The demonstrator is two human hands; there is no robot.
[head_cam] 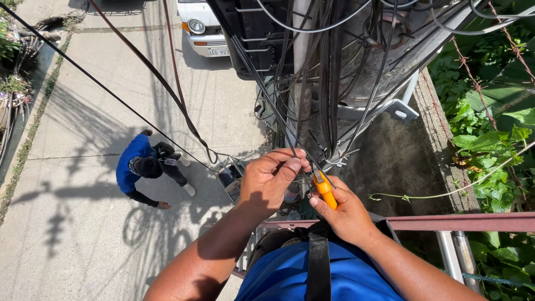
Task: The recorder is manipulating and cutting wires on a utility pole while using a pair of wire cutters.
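blue fabric of a shirt (340,278) is seen at the bottom edge, crossed by a black webbing strap (319,267) that runs up the chest. just above it, the right hand (345,214) is closed around a small orange plastic-handled tool (325,189), which is gripped between thumb and fingers and points up toward the wires. the left hand (270,178) is held close beside it, not touching it, with its fingers pinched together on a thin black cable (290,142) that comes down from the bundle. the tip of the orange tool lies just beside the pinched fingers, and it cannot be told whether the tool touches the cable.

under the forearms a dark red metal rail (462,222) is laid across the view, and silver ladder rungs (448,251) are seen below it on the right side.

beyond the hands a grey concrete utility pole (390,50) is wrapped by many black hanging cables (329,72), with a grey metal bracket (398,108) fixed on its side. rusty barbed wire (473,83) and green leafy plants (490,139) are found on the right.

far below, on the pale concrete pavement (83,223), a person in a blue top and black cap (139,164) is seen bending forward. the front of a white vehicle (203,28) is parked at the top of the view.
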